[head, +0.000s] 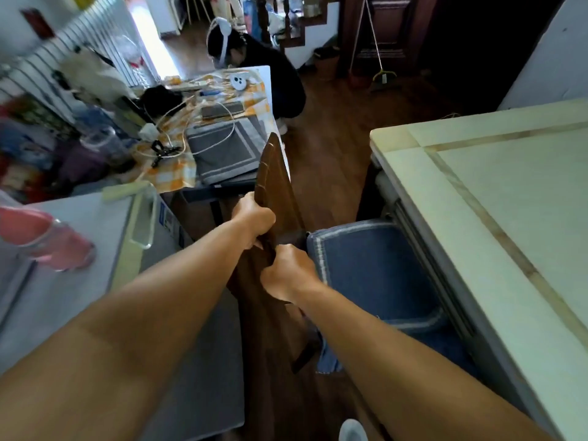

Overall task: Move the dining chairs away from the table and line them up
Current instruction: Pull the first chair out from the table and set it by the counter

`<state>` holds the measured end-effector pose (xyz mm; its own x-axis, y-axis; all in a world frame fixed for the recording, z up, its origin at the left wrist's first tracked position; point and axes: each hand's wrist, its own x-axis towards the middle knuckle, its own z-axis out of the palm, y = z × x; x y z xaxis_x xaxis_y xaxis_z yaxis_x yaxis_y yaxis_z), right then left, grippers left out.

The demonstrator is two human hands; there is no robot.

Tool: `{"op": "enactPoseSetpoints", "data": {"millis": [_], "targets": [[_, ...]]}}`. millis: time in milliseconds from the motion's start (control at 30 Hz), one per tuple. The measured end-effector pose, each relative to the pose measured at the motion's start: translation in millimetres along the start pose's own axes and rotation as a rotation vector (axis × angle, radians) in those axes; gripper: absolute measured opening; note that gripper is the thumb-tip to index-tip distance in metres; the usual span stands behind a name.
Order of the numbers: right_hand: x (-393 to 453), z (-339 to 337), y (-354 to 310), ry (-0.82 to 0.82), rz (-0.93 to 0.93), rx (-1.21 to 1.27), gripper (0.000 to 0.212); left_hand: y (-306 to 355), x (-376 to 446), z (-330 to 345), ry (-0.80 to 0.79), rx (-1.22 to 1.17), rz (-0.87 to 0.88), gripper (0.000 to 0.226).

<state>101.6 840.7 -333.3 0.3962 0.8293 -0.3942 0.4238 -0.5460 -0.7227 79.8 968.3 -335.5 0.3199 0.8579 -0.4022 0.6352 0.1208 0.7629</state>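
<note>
Both bare forearms reach forward from the bottom of the view to a dark wooden dining chair (276, 186), seen from above and behind its backrest. The right hand (288, 273) has its grip closed tight around the nearer end of the backrest's top rail. The left hand (254, 221) sits just beyond it on the same rail, its grip likewise wrapped round the wood, fingers curled over the left face.

The chair's seat carries a blue cushion (375, 275) with pale piping, lying right of the backrest; its far side is tucked under the edge of the cream dining tabletop (509, 224), which fills the right side of the view. Left of the chair stands a grey appliance (79, 249) with a pink object (44, 240) on top, blurred.

Beyond the chair, a second tabletop (178, 173) under an orange-checked cloth holds a folded grey mat (222, 151), white cables (210, 128) and a small round white device (238, 81). Past that tabletop's far end, another person (270, 78) in dark clothing crouches on the brown wooden floor (334, 128). A broom (380, 73) leans near a dark door farther right of the chair.
</note>
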Motion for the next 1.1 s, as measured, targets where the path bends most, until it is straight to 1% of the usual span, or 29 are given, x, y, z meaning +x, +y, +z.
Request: {"op": "enactPoseSetpoints", "data": {"millis": [100, 233, 300, 367, 433, 500, 600, 800, 900, 967, 1033, 1100], "targets": [[1, 28, -23, -0.036, -0.024, 0.028, 0.018, -20, 4, -33, 0.052, 0.009, -0.005, 0.043], [2, 63, -47, -0.082, -0.046, 0.018, 0.01, -46, 3, -73, 0.097, 0.001, -0.026, 0.035], [3, 79, -57, -0.113, -0.05, 0.031, 0.01, -57, 3, -91, 0.115, 0.005, -0.037, 0.036], [1, 91, -67, -0.141, -0.067, 0.035, 0.009, -67, 2, -107, 0.126, -0.005, -0.06, 0.043], [-1, 104, -76, -0.161, -0.092, 0.028, 0.012, -76, 0, -123, 0.134, -0.012, -0.084, 0.045], [-4, 114, -83, -0.184, -0.112, 0.016, 0.018, -85, -3, -134, 0.144, -0.015, -0.086, 0.043], [-6, 129, -93, -0.219, -0.132, 0.016, 0.016, -99, -7, -148, 0.178, -0.011, -0.094, 0.047], [-5, 136, -94, -0.223, -0.139, 0.03, 0.017, -105, -11, -154, 0.193, -0.021, -0.076, 0.046], [-3, 138, -90, -0.228, -0.137, 0.041, 0.024, -102, -15, -154, 0.176, -0.027, -0.081, 0.046], [-2, 141, -87, -0.227, -0.146, 0.051, 0.037, -100, -19, -154, 0.2, -0.035, -0.079, 0.045], [-3, 141, -81, -0.233, -0.156, 0.118, 0.049, -97, -22, -154, 0.241, -0.035, -0.071, 0.053], [-5, 138, -72, -0.202, -0.152, 0.203, 0.059, -94, -26, -154, 0.292, -0.007, -0.056, 0.061]]}}
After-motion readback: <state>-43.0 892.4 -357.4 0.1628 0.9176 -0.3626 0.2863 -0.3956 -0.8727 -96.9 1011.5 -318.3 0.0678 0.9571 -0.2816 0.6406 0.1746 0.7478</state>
